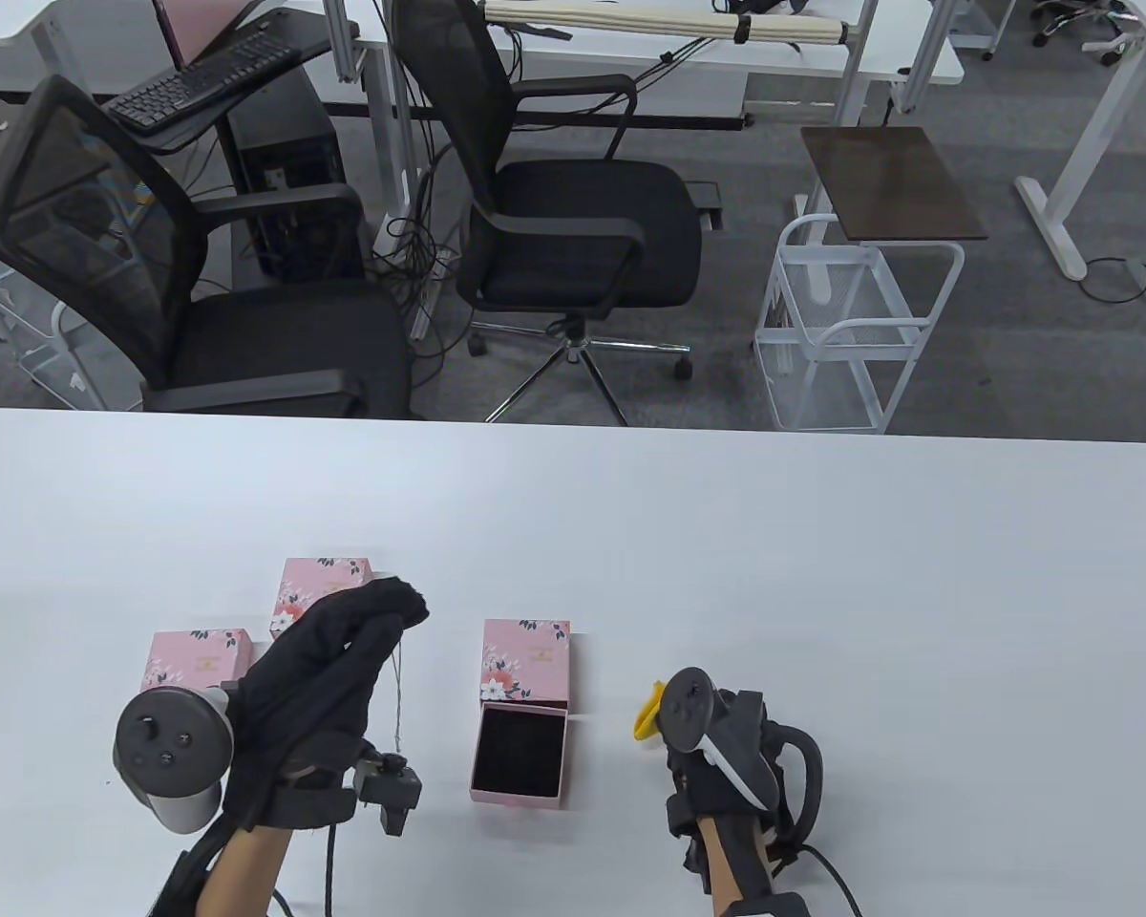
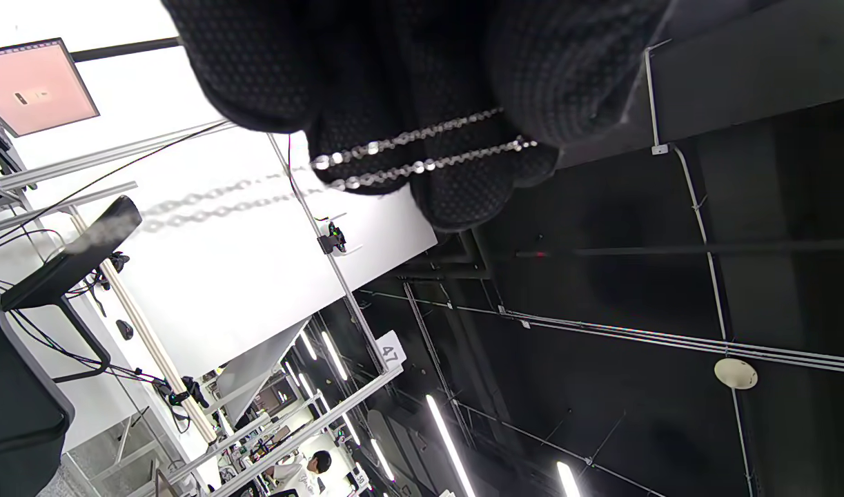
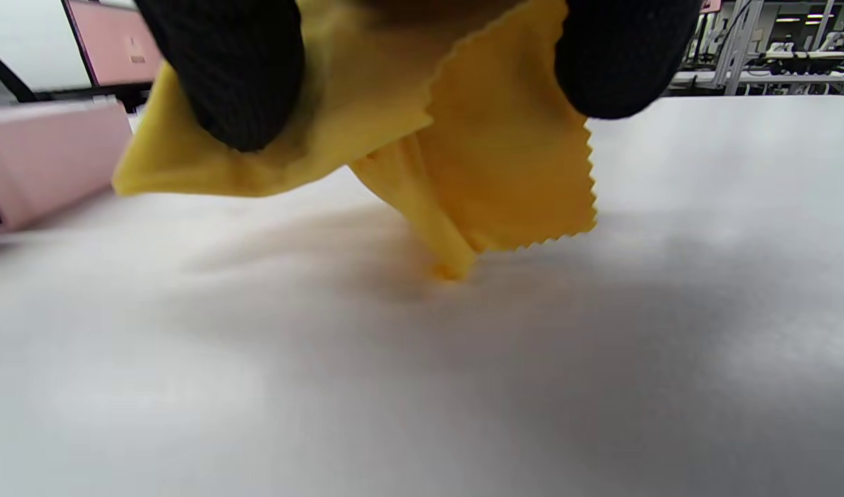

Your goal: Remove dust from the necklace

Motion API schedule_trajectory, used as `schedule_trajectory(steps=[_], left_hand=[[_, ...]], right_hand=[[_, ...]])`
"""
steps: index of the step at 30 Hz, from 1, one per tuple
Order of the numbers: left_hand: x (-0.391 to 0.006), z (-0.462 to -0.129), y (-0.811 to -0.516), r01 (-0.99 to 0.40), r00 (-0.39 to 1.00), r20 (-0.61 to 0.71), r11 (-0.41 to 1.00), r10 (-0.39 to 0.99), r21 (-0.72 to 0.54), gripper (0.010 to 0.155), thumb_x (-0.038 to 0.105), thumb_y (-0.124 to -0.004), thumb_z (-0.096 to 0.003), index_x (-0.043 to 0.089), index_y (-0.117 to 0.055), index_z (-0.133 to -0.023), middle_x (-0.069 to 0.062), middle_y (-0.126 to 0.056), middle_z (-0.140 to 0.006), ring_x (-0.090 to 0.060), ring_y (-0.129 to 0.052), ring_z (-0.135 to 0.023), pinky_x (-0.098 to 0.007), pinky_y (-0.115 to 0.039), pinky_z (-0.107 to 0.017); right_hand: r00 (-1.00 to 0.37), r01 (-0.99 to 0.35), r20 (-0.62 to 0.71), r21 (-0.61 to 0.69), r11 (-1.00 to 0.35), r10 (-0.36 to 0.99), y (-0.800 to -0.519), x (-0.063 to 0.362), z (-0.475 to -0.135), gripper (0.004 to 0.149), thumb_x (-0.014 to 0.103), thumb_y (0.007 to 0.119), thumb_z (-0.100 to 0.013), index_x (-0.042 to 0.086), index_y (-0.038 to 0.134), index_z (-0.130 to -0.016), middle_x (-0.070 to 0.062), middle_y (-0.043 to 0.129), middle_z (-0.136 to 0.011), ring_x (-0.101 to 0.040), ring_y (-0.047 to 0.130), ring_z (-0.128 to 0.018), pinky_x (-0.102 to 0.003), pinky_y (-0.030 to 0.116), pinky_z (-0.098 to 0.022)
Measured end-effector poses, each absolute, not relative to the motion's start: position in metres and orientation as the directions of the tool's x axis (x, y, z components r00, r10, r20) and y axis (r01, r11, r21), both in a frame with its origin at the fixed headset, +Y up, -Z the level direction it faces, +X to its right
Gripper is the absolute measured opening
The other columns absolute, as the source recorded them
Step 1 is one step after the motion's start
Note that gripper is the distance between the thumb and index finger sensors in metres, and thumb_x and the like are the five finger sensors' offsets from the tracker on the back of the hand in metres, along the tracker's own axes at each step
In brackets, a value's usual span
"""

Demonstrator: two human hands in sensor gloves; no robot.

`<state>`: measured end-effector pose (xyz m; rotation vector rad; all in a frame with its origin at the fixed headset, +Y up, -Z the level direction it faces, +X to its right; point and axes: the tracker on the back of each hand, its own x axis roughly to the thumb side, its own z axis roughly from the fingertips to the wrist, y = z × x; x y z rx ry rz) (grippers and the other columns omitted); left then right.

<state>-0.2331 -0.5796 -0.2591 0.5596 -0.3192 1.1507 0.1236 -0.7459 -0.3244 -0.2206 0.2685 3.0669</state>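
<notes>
My left hand [image 1: 344,640] is raised above the table and pinches a thin silver necklace chain [image 1: 399,693], which hangs straight down from the fingertips. In the left wrist view the doubled chain [image 2: 422,148] runs across the gloved fingers [image 2: 463,186]. My right hand [image 1: 716,755] rests low on the table at the right and grips a yellow cloth [image 1: 647,718]. The right wrist view shows the cloth [image 3: 477,159] with its zigzag edge hanging from the fingers [image 3: 235,76], one corner touching the tabletop. An open pink box [image 1: 520,755] with a dark lining lies between the hands.
The open box's floral lid [image 1: 525,661] lies just behind it. Two more closed pink floral boxes [image 1: 199,659] [image 1: 323,587] sit behind my left hand. Past the white table's far edge [image 1: 573,430] stand two black office chairs and a white wire cart.
</notes>
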Motion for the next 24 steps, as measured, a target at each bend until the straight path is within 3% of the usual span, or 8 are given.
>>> schedule_trajectory(steps=[6,9,13,16,18,24], left_hand=[[-0.232,-0.259,-0.579,-0.923,0.383,0.509,0.293,0.771,0.25,0.039,0.043,-0.081,-0.0541,0.03,-0.089,-0.09,0.004,-0.104,-0.08,-0.022,-0.093,-0.083,-0.048,-0.079,-0.061],[-0.231,-0.259,-0.579,-0.924,0.38,0.509,0.296,0.772,0.242,0.039,0.043,-0.081,-0.054,0.03,-0.089,-0.09,0.004,-0.104,-0.08,-0.022,-0.093,-0.083,-0.048,-0.079,-0.061],[-0.228,-0.263,-0.582,-0.924,0.383,0.5,0.314,0.777,0.22,0.039,0.043,-0.082,-0.0538,0.031,-0.089,-0.09,0.004,-0.104,-0.08,-0.022,-0.093,-0.083,-0.048,-0.079,-0.062],[-0.225,-0.267,-0.585,-0.914,0.404,0.49,0.356,0.772,0.193,0.039,0.043,-0.083,-0.053,0.03,-0.091,-0.089,0.003,-0.105,-0.081,-0.022,-0.093,-0.084,-0.048,-0.079,-0.062],[-0.222,-0.268,-0.587,-0.912,0.408,0.488,0.361,0.771,0.194,0.039,0.043,-0.084,-0.0525,0.03,-0.091,-0.088,0.003,-0.105,-0.081,-0.022,-0.093,-0.084,-0.048,-0.079,-0.062],[-0.22,-0.267,-0.586,-0.913,0.405,0.503,0.363,0.763,0.185,0.038,0.044,-0.086,-0.0503,0.034,-0.094,-0.086,0.003,-0.104,-0.084,-0.024,-0.091,-0.087,-0.049,-0.077,-0.064]], right_hand=[[-0.987,-0.072,-0.155,0.231,-0.97,0.036,-0.748,0.125,-0.325,0.072,0.044,0.08,-0.062,0.004,0.05,-0.115,-0.035,0.056,-0.11,-0.059,0.062,-0.089,-0.065,0.057,-0.067],[-0.984,-0.125,-0.141,0.135,-0.983,0.106,-0.731,0.126,-0.32,0.074,0.042,0.081,-0.062,0.003,0.048,-0.115,-0.035,0.054,-0.111,-0.06,0.062,-0.089,-0.065,0.058,-0.067],[-0.95,-0.31,-0.024,-0.069,-0.948,0.312,-0.694,0.115,-0.308,0.067,0.04,0.079,-0.062,0.004,0.054,-0.113,-0.033,0.06,-0.109,-0.057,0.067,-0.087,-0.063,0.061,-0.065],[-0.854,-0.516,0.173,-0.156,-0.842,0.491,-0.663,0.097,-0.295,0.059,0.038,0.076,-0.064,0.006,0.06,-0.11,-0.029,0.068,-0.105,-0.053,0.074,-0.084,-0.06,0.065,-0.064],[-0.718,-0.667,0.334,-0.081,-0.74,0.611,-0.64,0.074,-0.286,0.051,0.036,0.074,-0.065,0.008,0.065,-0.107,-0.025,0.075,-0.101,-0.049,0.079,-0.081,-0.058,0.068,-0.063],[-0.527,-0.749,0.483,0.125,-0.651,0.699,-0.608,0.023,-0.279,0.056,0.038,0.075,-0.065,0.008,0.061,-0.11,-0.026,0.072,-0.105,-0.05,0.077,-0.084,-0.059,0.066,-0.065]])
